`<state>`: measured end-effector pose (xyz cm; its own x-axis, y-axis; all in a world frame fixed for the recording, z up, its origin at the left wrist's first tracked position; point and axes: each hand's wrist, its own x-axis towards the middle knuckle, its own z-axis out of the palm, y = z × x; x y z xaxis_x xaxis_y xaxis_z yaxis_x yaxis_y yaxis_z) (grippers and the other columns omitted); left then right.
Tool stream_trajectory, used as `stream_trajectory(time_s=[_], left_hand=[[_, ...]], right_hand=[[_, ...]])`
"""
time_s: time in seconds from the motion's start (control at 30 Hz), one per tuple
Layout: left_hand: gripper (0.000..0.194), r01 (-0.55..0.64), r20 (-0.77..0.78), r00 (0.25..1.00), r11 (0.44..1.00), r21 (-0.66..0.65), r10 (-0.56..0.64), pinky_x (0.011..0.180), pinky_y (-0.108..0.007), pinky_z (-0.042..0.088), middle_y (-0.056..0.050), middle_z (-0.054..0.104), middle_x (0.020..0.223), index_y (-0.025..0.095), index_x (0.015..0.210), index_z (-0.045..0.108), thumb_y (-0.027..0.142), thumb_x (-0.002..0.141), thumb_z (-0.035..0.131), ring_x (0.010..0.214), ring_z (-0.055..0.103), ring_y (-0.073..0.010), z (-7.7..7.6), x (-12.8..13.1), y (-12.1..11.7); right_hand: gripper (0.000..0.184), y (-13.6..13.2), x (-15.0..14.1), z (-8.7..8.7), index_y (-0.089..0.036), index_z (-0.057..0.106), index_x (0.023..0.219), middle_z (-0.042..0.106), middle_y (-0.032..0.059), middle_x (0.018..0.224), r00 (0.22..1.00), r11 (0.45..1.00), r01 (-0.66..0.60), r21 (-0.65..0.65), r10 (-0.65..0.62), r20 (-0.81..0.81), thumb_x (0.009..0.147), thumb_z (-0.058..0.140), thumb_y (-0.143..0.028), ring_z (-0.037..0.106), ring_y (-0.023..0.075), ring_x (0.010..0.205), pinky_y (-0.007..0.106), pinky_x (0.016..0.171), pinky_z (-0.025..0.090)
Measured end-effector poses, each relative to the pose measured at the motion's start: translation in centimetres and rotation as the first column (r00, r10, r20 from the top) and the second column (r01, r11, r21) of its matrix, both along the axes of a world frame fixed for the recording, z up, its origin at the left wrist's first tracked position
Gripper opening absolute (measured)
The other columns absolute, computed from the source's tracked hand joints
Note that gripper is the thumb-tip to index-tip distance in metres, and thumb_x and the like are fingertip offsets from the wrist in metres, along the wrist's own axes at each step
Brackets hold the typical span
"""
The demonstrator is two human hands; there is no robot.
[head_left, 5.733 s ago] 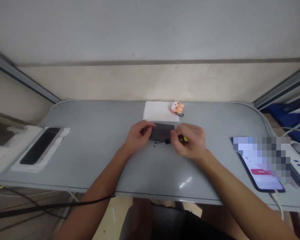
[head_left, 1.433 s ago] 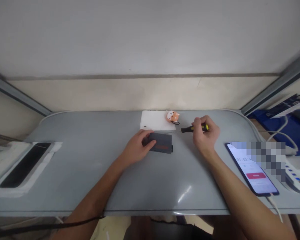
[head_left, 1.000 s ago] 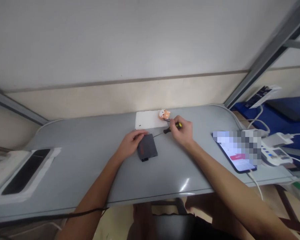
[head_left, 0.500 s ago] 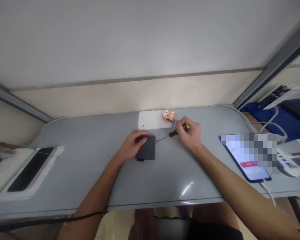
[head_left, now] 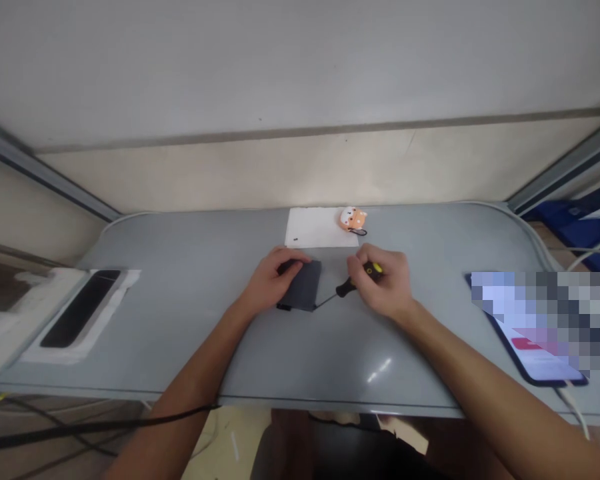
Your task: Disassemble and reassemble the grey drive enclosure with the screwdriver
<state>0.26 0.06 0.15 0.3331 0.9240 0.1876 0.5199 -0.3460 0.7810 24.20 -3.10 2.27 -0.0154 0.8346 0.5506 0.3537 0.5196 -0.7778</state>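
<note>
A thin dark grey, box-like rectangular case (head_left: 304,287) lies on the grey table, with a small black piece showing at its lower left. My left hand (head_left: 275,277) is closed on its left side, the thumb across the top. In my right hand (head_left: 384,280) is a black and yellow screwdriver (head_left: 347,288), gripped by the handle. The screwdriver's thin shaft points down and left, and its tip is at the case's lower right corner. Whether the tip touches the case or a screw is too small to tell.
Behind the hands is a white sheet (head_left: 314,227) with a tiny dark bit on it and an orange and white animal-shaped case (head_left: 353,219). A lit phone (head_left: 540,347) with a cable lies at right. A dark phone (head_left: 83,308) rests on white paper at left.
The screwdriver tip has moved down from beside the case's upper right edge to its lower right corner. The camera view has shifted slightly. Both hands keep their hold.
</note>
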Motion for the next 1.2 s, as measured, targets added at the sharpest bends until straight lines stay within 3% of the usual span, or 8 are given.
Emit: stream_trajectory(time_s=[0.47, 0.67, 0.83, 1.03, 1.2], left_hand=[[0.019, 0.013, -0.010, 1.000, 0.995, 0.095, -0.012, 0.103, -0.042, 0.051, -0.004, 0.076, 0.107, 0.024, 0.105, 0.074, 0.025, 0.097, 0.057, 0.107, 0.067, -0.0211, -0.2, 0.1, 0.0], [0.019, 0.048, -0.076, 0.996, 0.989, 0.137, -0.038, 0.108, -0.044, 0.049, -0.007, 0.071, 0.115, 0.023, 0.108, 0.073, 0.024, 0.093, 0.061, 0.115, 0.063, -0.0241, 0.5, 0.4, -0.5], [0.026, 0.064, -0.083, 0.994, 0.998, -0.006, -0.064, 0.078, -0.031, 0.055, -0.005, 0.063, 0.111, 0.025, 0.115, 0.074, 0.027, 0.089, 0.067, 0.089, 0.063, -0.0175, 0.9, 0.4, -1.1], [0.029, 0.049, -0.038, 0.998, 0.999, 0.010, -0.049, 0.086, -0.033, 0.056, -0.004, 0.058, 0.113, 0.030, 0.121, 0.074, 0.033, 0.092, 0.071, 0.094, 0.062, -0.0168, 0.4, 0.9, -1.6], [0.014, 0.049, 0.006, 0.999, 0.997, 0.054, -0.049, 0.091, -0.036, 0.056, -0.005, 0.061, 0.113, 0.026, 0.104, 0.078, 0.031, 0.095, 0.068, 0.100, 0.064, -0.0188, 0.1, 1.3, -1.4]], right_hand=[[0.036, 0.3, 0.4, 0.7, -0.022, 0.043, 0.059, 0.042, -0.0059, 0.050, 0.998, 0.998, 0.035, 0.052, -0.037, 0.047, 0.091, 0.060, -0.024, 0.034, 0.0080, 0.047, 0.025, 0.047, 0.031], [0.036, 0.9, 2.2, 1.5, -0.022, 0.049, 0.059, 0.053, -0.0032, 0.053, 0.980, 0.979, 0.198, 0.044, -0.199, 0.009, 0.093, 0.061, -0.029, 0.044, 0.0101, 0.049, 0.026, 0.051, 0.036], [0.034, 1.9, 3.0, 1.3, -0.022, 0.050, 0.061, 0.057, -0.0020, 0.057, 0.930, 0.936, 0.351, -0.017, -0.351, -0.106, 0.092, 0.061, -0.030, 0.048, 0.0121, 0.054, 0.027, 0.053, 0.038], [0.034, 2.0, 2.1, 0.6, -0.022, 0.051, 0.065, 0.060, -0.0021, 0.062, 0.936, 0.942, 0.318, -0.104, -0.329, -0.123, 0.095, 0.061, -0.033, 0.052, 0.0122, 0.058, 0.026, 0.057, 0.040], [0.034, 1.8, 1.6, 0.2, -0.022, 0.052, 0.067, 0.061, -0.0016, 0.065, 0.948, 0.950, 0.292, -0.108, -0.303, -0.103, 0.096, 0.060, -0.036, 0.053, 0.0128, 0.060, 0.026, 0.058, 0.041]])
